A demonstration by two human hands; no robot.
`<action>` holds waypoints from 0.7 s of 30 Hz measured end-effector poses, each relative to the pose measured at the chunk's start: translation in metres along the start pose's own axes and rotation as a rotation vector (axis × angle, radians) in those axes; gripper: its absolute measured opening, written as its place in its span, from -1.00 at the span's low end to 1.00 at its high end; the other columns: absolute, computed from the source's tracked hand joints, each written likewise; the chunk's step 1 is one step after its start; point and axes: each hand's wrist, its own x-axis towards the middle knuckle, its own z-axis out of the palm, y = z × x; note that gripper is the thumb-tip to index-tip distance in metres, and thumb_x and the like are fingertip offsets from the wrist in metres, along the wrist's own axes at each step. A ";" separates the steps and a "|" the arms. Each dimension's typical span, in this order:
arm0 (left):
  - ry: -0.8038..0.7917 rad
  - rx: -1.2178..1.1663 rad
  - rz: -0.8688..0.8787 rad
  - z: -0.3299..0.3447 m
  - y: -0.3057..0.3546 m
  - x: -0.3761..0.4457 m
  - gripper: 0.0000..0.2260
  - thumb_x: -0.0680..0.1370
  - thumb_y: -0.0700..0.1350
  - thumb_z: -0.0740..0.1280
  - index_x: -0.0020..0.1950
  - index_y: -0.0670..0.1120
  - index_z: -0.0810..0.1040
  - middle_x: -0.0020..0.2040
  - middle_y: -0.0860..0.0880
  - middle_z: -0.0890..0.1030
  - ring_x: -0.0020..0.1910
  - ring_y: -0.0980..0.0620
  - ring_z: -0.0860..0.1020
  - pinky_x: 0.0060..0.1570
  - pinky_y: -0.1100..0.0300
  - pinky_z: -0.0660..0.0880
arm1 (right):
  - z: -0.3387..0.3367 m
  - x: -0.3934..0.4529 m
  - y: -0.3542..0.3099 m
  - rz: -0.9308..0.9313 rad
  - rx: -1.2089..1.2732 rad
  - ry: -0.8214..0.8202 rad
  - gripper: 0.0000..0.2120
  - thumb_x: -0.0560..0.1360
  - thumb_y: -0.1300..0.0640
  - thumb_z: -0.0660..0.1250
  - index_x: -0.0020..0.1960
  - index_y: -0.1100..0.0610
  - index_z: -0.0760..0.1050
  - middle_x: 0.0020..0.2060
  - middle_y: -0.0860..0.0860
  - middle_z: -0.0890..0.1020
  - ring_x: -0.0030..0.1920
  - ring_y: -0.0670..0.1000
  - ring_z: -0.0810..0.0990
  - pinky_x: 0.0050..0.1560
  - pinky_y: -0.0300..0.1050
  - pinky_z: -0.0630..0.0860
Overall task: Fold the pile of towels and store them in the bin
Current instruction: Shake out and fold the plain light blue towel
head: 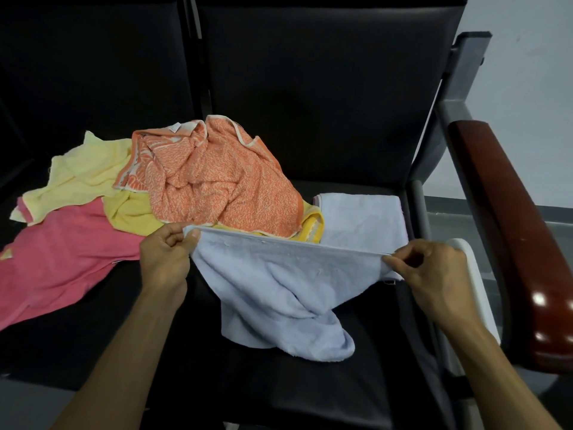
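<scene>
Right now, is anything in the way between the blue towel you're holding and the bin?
I cannot tell. Both hands, left and right, pinch the blue towel by its top edge. Only a white rim, perhaps the bin, shows beside the seat, and nothing lies between.

Bare black seat (310, 383) open near front; crowded behind by orange towel (223, 181), hemmed rightward by red-brown armrest (514, 237).
</scene>
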 end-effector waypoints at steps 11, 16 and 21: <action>0.009 -0.014 0.024 -0.001 -0.001 0.003 -0.87 0.58 -0.31 0.39 -0.10 -0.09 0.60 -0.15 -0.10 0.62 -0.07 -0.08 0.57 0.09 0.02 0.52 | 0.009 0.006 0.011 0.039 0.177 -0.024 -0.89 0.56 0.18 0.39 -0.14 0.05 0.59 -0.20 -0.03 0.67 -0.18 -0.07 0.63 -0.20 -0.25 0.44; 0.015 -0.022 0.018 0.001 0.004 -0.013 -0.90 0.59 -0.27 0.40 -0.09 -0.11 0.61 -0.12 -0.15 0.62 -0.08 -0.09 0.56 0.06 -0.01 0.50 | 0.015 -0.001 0.003 0.162 0.464 0.081 -0.87 0.61 0.15 0.32 -0.11 0.13 0.56 -0.17 0.04 0.65 -0.21 0.04 0.60 -0.16 -0.10 0.51; -0.019 0.002 0.061 -0.007 0.052 -0.035 -0.94 0.60 -0.27 0.38 -0.07 -0.17 0.60 -0.14 -0.11 0.64 -0.14 -0.03 0.58 -0.04 0.07 0.53 | -0.006 -0.009 -0.030 0.260 0.649 0.175 -0.84 0.62 0.20 0.30 -0.07 0.28 0.52 -0.20 0.13 0.66 -0.35 0.01 0.57 -0.25 -0.01 0.54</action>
